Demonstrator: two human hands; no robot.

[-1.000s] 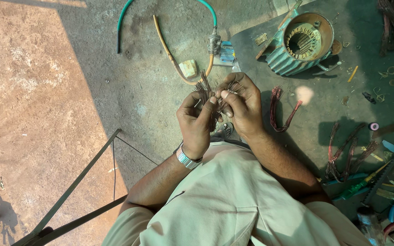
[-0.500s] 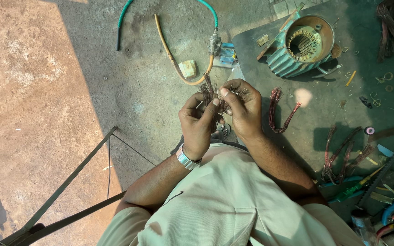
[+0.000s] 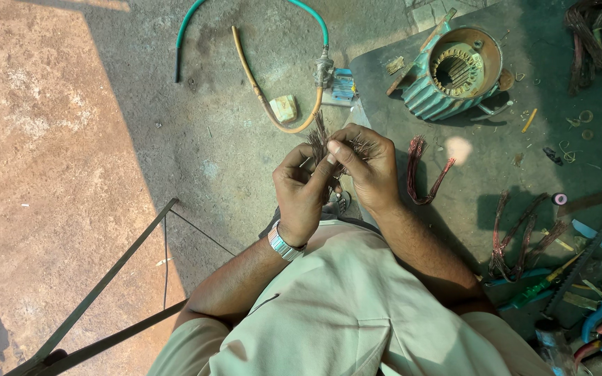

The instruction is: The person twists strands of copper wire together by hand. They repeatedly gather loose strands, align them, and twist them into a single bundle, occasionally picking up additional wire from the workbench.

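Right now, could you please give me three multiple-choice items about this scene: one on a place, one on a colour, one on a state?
1. Where does the round ribbed teal motor housing lie?
A. on the dark mat, ahead and to the right of the hands
B. on the person's lap
C. on the sunlit ground at the left

2. What colour is the curved hose at the top?
A. red
B. green
C. white

3. How is the bundle of thin brown wires?
A. lying alone on the ground
B. hanging from the metal frame
C. held by both hands

Answers: 1 A, it rests on the dark mat at the upper right. 2 B, its tube is plainly green. 3 C, the left hand and the right hand both close their fingers on it.
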